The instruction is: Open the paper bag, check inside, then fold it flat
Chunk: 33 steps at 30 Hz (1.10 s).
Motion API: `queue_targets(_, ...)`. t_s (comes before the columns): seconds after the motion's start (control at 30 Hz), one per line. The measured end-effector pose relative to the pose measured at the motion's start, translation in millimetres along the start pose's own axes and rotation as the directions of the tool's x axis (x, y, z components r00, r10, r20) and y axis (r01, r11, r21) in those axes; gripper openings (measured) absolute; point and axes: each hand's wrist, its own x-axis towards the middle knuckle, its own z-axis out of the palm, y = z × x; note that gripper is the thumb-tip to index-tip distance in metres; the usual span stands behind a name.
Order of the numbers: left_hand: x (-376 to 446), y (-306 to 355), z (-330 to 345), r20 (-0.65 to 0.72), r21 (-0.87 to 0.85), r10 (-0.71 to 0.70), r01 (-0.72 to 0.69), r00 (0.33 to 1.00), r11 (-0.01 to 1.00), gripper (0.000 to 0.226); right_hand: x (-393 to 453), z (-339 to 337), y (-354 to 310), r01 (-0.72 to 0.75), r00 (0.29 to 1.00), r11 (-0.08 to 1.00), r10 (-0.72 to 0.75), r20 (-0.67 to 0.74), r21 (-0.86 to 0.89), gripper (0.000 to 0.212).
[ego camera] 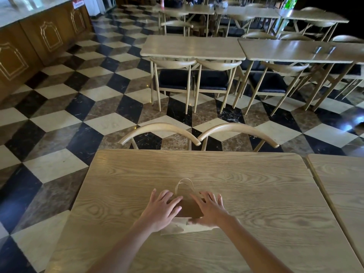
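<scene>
A small brown paper bag (189,208) lies flat on the wooden table (256,203), near its front middle. Its pale cord handle (184,184) loops away from me past the bag's far edge. My left hand (164,208) rests palm down on the bag's left part, fingers spread. My right hand (209,207) presses palm down on the right part, fingers spread, thumb along the near edge. A lighter folded strip of the bag (177,228) shows below my hands. Most of the bag is hidden under both palms.
Two curved chair backs (159,131) (238,130) stand at the table's far edge. A second table (338,184) adjoins on the right. Further tables and chairs fill the room beyond, over a checkered tile floor (59,115). A wooden counter (39,40) runs along the left.
</scene>
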Motion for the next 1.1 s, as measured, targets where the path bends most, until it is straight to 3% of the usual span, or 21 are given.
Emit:
queue_targets(0.17, -4, -1, -15, -0.102, -0.042, -0.028, 0.024, 0.994, 0.999, 0.044, -9, -20, -3, -0.014, 1.0, 0.997, 0.014, 0.008, 0.079, 0.1)
queue_targets(0.27, -6, 3, -21, -0.132, -0.052, -0.05, 0.044, 0.99, 0.998, 0.035, -14, -30, -7, -0.055, 0.998, 0.983, 0.059, -0.021, 0.176, 0.079)
queue_targets(0.4, -9, 13, -34, -0.238, -0.147, -0.132, 0.099, 0.962, 0.984, 0.022, -22, -51, -14, -0.081, 0.973, 0.964, 0.132, -0.191, 0.254, 0.048)
queue_targets(0.57, -20, 32, -56, -0.376, -0.18, -0.229, 0.171, 0.898, 0.969, 0.016, -44, -74, -27, -0.01, 0.96, 0.975, 0.071, -0.269, 0.222, 0.034)
queue_targets(0.8, -56, 59, -59, -0.498, -0.273, -0.304, 0.186, 0.812, 0.944, 0.018, -95, -52, -47, 0.041, 0.806, 0.986, 0.062, -0.589, 0.16, 0.027)
queue_targets(0.93, -77, 65, -36, -0.504, -0.299, -0.328, 0.195, 0.799, 0.934, 0.017, -112, -9, -47, 0.07, 0.706, 0.99, 0.035, -0.707, 0.119, 0.025)
queue_targets(1.1, -100, 64, 3, -0.527, -0.297, -0.332, 0.196, 0.782, 0.934, 0.02, -113, 40, -37, 0.126, 0.634, 0.99, -0.035, -0.772, 0.058, 0.026)
